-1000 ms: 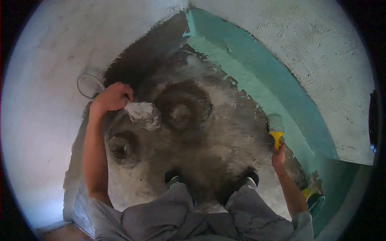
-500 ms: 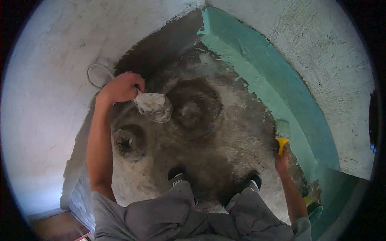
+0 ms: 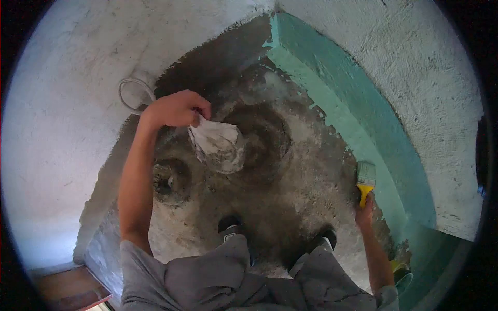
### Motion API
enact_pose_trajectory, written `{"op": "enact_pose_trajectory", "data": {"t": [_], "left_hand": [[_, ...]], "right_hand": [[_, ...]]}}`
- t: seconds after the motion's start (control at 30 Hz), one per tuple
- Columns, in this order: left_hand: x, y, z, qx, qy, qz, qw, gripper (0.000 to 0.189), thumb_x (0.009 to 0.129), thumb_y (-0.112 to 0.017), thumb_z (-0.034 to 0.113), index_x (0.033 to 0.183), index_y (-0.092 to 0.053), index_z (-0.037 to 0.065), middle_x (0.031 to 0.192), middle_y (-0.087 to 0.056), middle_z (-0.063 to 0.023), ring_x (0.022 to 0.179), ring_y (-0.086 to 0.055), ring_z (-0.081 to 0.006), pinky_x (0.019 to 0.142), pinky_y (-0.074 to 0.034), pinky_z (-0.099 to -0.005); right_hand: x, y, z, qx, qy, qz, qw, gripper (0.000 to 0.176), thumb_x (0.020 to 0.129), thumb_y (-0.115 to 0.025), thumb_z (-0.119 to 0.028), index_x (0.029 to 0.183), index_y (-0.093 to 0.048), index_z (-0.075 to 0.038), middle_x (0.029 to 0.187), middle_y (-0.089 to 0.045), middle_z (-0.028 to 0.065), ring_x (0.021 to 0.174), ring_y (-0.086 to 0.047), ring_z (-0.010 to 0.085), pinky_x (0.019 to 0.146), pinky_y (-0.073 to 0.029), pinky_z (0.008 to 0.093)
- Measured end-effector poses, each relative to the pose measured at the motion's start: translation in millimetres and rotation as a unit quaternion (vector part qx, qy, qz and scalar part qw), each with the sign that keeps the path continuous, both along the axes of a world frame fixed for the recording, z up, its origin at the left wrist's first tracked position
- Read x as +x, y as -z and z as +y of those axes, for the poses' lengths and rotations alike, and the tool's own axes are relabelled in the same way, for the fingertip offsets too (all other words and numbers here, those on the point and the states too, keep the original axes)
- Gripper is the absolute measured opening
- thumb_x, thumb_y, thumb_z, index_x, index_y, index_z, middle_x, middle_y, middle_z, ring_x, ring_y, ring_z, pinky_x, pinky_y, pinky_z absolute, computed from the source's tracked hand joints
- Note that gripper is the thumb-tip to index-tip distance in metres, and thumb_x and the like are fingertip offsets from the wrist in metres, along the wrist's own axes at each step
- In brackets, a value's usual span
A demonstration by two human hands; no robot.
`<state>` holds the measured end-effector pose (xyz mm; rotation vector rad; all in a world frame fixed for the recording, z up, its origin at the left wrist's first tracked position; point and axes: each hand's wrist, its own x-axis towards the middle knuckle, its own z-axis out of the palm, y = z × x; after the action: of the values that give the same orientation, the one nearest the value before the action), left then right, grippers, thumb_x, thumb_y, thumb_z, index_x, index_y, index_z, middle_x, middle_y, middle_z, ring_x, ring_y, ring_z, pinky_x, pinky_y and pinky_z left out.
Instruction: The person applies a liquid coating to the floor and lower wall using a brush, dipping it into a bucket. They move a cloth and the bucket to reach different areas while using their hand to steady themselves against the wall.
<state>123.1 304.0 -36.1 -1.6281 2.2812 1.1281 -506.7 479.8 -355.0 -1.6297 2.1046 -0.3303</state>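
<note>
A crumpled whitish cloth or bag (image 3: 220, 147) hangs from the closed fingers of my left hand (image 3: 180, 109), above the stained concrete floor (image 3: 311, 181). On the right, my right hand (image 3: 365, 211) is wrapped round the yellow handle of a wide paintbrush (image 3: 366, 179). The brush's bristles point away from me and look coated with pale green. They lie over the edge of the green-coated strip (image 3: 347, 116) along the right wall; whether they touch it, I cannot tell.
A pipe opening (image 3: 167, 181) sits in the floor at the left. A pale cable loop (image 3: 136, 93) is on the left wall. At the lower right stands a green and yellow container (image 3: 402, 277). My shoes (image 3: 228, 224) are on the floor.
My left hand has moved right with the whitish item, which hangs a little lower in view. My right hand and the brush appear slightly lower. The view has shifted a little.
</note>
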Motion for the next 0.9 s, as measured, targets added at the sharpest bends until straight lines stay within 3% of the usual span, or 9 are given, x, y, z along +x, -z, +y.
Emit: {"op": "enact_pose_trajectory", "data": {"t": [0.1, 0.2, 0.3, 0.43, 0.5, 0.67, 0.73, 0.83, 0.9], "left_hand": [[2, 20, -10, -0.026, -0.010, 0.049, 0.998, 0.034, 0.072, -0.061, 0.002, 0.105, -0.064, 0.004, 0.092, -0.062, -0.0093, 0.091, -0.058, -0.0209, 0.082, -0.045, -0.0326], [-1, 43, -12, -0.203, -0.034, 0.066, 0.976, 0.041, 0.080, -0.059, 0.002, 0.120, -0.058, 0.008, 0.099, -0.060, -0.0095, 0.092, -0.057, -0.0211, 0.083, -0.045, -0.0333], [-1, 49, -17, -0.207, -0.051, 0.051, 0.976, 0.045, 0.085, -0.059, 0.005, 0.128, -0.051, 0.010, 0.105, -0.058, -0.0098, 0.094, -0.056, -0.0208, 0.085, -0.045, -0.0342], [-6, 57, -18, -0.166, -0.082, 0.074, 0.980, 0.039, 0.085, -0.060, 0.008, 0.123, -0.054, 0.008, 0.108, -0.059, -0.0117, 0.098, -0.057, -0.0243, 0.088, -0.046, -0.0357], [-10, 77, -15, -0.179, -0.071, 0.112, 0.975, 0.038, 0.081, -0.060, 0.008, 0.119, -0.055, 0.006, 0.111, -0.058, -0.0137, 0.098, -0.059, -0.0285, 0.087, -0.046, -0.0381], [-87, 145, 30, -0.260, 0.170, 0.045, 0.949, 0.036, 0.086, -0.059, 0.016, 0.122, -0.056, 0.009, 0.126, -0.055, -0.0111, 0.121, -0.048, -0.0344, 0.103, -0.038, -0.0450], [-120, 170, 62, -0.290, 0.279, -0.021, 0.915, 0.039, 0.086, -0.060, 0.024, 0.123, -0.056, 0.013, 0.141, -0.043, -0.0092, 0.132, -0.036, -0.0319, 0.108, -0.031, -0.0461], [-140, 185, 91, -0.310, 0.310, -0.059, 0.897, 0.044, 0.083, -0.062, 0.032, 0.123, -0.057, 0.015, 0.149, -0.030, -0.0086, 0.139, -0.024, -0.0294, 0.110, -0.026, -0.0476], [-140, 184, 93, -0.304, 0.305, -0.120, 0.895, 0.045, 0.082, -0.063, 0.036, 0.123, -0.057, 0.015, 0.151, -0.025, -0.0092, 0.140, -0.019, -0.0299, 0.111, -0.024, -0.0485]], "right_hand": [[3, -6, 0, 0.015, 0.005, 0.000, 1.000, 0.063, 0.082, -0.058, 0.000, 0.139, -0.032, 0.000, 0.133, -0.045, 0.0224, 0.123, -0.045, 0.0367, 0.104, -0.036, 0.0415], [10, -18, -2, 0.038, 0.006, -0.014, 0.999, 0.066, 0.082, -0.057, 0.002, 0.141, -0.027, -0.001, 0.136, -0.041, 0.0223, 0.126, -0.040, 0.0382, 0.107, -0.032, 0.0429], [3, -12, 0, 0.040, -0.018, -0.005, 0.999, 0.070, 0.082, -0.057, 0.002, 0.142, -0.023, -0.001, 0.138, -0.039, 0.0222, 0.127, -0.037, 0.0391, 0.108, -0.031, 0.0440], [16, -27, -2, 0.078, 0.034, -0.017, 0.996, 0.069, 0.082, -0.058, 0.000, 0.142, -0.024, -0.001, 0.138, -0.037, 0.0229, 0.128, -0.036, 0.0393, 0.108, -0.031, 0.0443], [10, -23, 0, 0.061, -0.019, 0.027, 0.998, 0.069, 0.081, -0.057, -0.001, 0.141, -0.024, 0.000, 0.138, -0.036, 0.0239, 0.128, -0.036, 0.0404, 0.107, -0.031, 0.0451], [5, -9, 1, -0.017, -0.034, 0.006, 0.999, 0.061, 0.080, -0.057, -0.005, 0.137, -0.034, 0.001, 0.130, -0.044, 0.0245, 0.123, -0.042, 0.0411, 0.103, -0.035, 0.0449], [5, -12, 1, -0.018, -0.036, 0.022, 0.999, 0.062, 0.080, -0.057, -0.005, 0.137, -0.034, 0.001, 0.130, -0.044, 0.0251, 0.122, -0.042, 0.0419, 0.103, -0.035, 0.0453], [1, -1, 2, -0.066, -0.046, 0.006, 0.997, 0.061, 0.081, -0.058, -0.006, 0.137, -0.034, 0.003, 0.131, -0.044, 0.0260, 0.122, -0.041, 0.0433, 0.104, -0.034, 0.0457], [15, -20, 0, -0.019, -0.004, -0.001, 1.000, 0.060, 0.081, -0.058, -0.006, 0.136, -0.035, 0.004, 0.131, -0.043, 0.0266, 0.122, -0.041, 0.0440, 0.104, -0.034, 0.0458]]}}
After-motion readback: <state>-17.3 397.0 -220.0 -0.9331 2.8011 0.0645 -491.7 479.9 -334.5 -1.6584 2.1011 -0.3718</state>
